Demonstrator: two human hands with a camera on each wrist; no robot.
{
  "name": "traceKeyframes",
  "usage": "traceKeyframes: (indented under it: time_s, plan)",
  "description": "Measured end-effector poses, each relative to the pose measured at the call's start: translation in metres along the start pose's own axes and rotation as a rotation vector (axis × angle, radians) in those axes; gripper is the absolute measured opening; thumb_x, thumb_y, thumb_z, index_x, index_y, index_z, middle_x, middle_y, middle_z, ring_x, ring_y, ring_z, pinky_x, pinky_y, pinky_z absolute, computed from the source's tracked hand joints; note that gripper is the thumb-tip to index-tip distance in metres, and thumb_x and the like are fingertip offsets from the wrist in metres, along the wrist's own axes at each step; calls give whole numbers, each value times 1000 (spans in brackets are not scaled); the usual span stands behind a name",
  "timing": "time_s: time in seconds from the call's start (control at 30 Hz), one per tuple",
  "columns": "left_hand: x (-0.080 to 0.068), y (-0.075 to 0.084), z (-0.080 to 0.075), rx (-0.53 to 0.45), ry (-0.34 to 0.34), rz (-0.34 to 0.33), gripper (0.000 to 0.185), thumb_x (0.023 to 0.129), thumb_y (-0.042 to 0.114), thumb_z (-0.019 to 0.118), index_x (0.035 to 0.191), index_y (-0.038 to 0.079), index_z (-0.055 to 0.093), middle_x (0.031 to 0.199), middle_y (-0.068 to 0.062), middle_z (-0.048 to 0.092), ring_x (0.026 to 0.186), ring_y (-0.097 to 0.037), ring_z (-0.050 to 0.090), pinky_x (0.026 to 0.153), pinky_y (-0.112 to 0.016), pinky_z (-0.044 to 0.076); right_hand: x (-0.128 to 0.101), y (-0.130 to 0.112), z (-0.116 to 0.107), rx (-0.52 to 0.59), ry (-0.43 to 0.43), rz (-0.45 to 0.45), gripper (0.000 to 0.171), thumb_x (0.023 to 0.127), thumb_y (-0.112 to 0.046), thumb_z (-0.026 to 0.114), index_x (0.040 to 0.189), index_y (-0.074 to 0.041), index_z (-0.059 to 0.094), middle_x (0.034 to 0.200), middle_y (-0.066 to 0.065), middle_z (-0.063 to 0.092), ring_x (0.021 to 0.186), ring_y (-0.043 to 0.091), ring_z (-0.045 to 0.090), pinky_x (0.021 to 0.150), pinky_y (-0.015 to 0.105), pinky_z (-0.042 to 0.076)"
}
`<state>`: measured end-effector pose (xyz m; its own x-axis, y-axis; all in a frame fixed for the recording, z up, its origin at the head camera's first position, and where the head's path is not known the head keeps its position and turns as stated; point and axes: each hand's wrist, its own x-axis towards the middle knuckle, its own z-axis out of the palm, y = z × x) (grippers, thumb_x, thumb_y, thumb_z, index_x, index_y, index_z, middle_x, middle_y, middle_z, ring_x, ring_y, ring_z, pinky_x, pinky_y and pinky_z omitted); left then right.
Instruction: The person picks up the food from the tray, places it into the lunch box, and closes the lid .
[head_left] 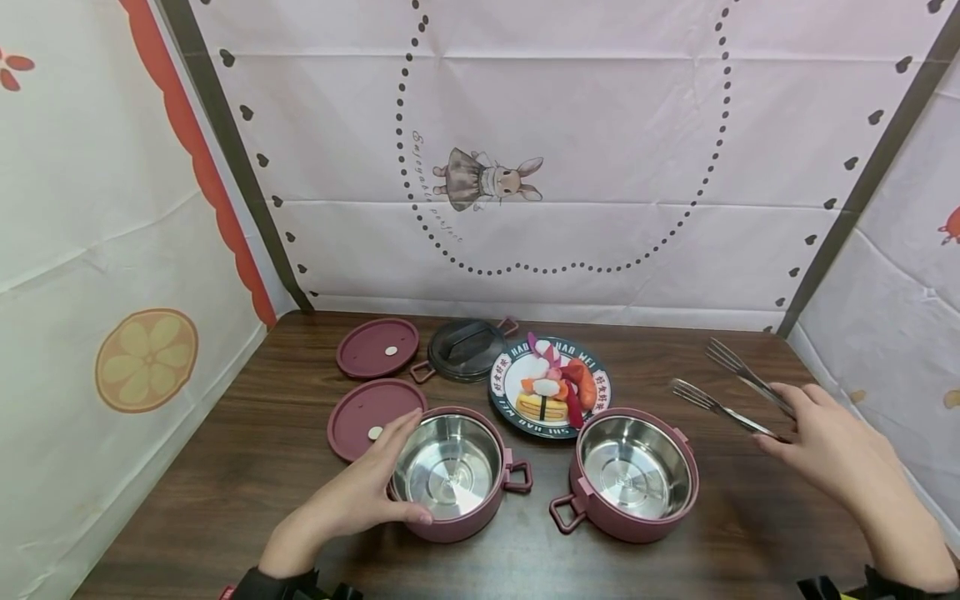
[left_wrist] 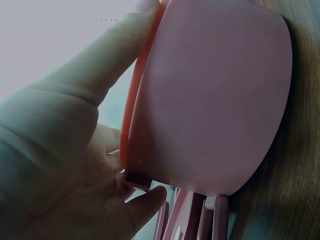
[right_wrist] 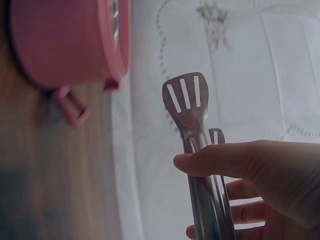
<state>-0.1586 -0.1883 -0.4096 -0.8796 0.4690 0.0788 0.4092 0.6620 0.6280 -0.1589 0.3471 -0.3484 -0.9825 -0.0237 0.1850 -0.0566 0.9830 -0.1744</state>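
Two maroon pots with steel insides stand on the brown table. My left hand [head_left: 375, 487] grips the left pot [head_left: 448, 472] by its near-left rim, thumb at the front; in the left wrist view the fingers [left_wrist: 107, 55] curl round the pot's pink wall [left_wrist: 215, 95]. The right pot [head_left: 633, 471] stands free. My right hand [head_left: 813, 437] holds steel tongs [head_left: 738, 392] at the table's right, tips pointing left and apart; the right wrist view shows the slotted tongs [right_wrist: 190, 107] gripped between thumb and fingers. A plate of toy food [head_left: 550, 385] sits behind the pots.
Two maroon lids [head_left: 377, 347] [head_left: 363, 408] lie left of the plate, and a dark lid [head_left: 467, 350] lies behind it. Printed cloth walls [head_left: 525, 167] close in the table at back and both sides.
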Motion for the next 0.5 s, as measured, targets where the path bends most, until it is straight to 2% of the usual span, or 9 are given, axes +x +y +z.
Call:
traceKeyframes:
  time_s: [0.1,0.2,0.33,0.5]
  plan:
    - [0,0,0,-6,-3,-6,119,71,49,86,158,4,19,163,-19,21,147,-43,30,110,-62,38,5,-20,-7,-5,42,-51,68,78,-36,81,130,-1,53,92,12,55,69,15,52,51,31,36]
    - [0,0,0,-12,-5,-11,120,71,48,86,158,3,18,163,-19,21,147,-43,29,111,-62,37,10,-39,-14,-20,87,-102,68,77,-39,82,128,-1,56,92,10,58,68,15,55,51,32,39]
    - [0,0,0,-11,-7,-14,119,71,48,87,158,3,18,163,-19,21,147,-43,29,111,-63,37,16,-64,-20,-41,123,-162,66,77,-39,83,128,-3,58,97,11,61,66,17,59,48,36,42]
    - [1,-1,0,-13,-12,-20,119,72,47,86,158,3,18,163,-18,20,147,-43,29,111,-63,37,27,-90,-26,-86,108,-237,66,78,-35,83,130,-1,58,106,17,64,72,28,65,52,43,49]
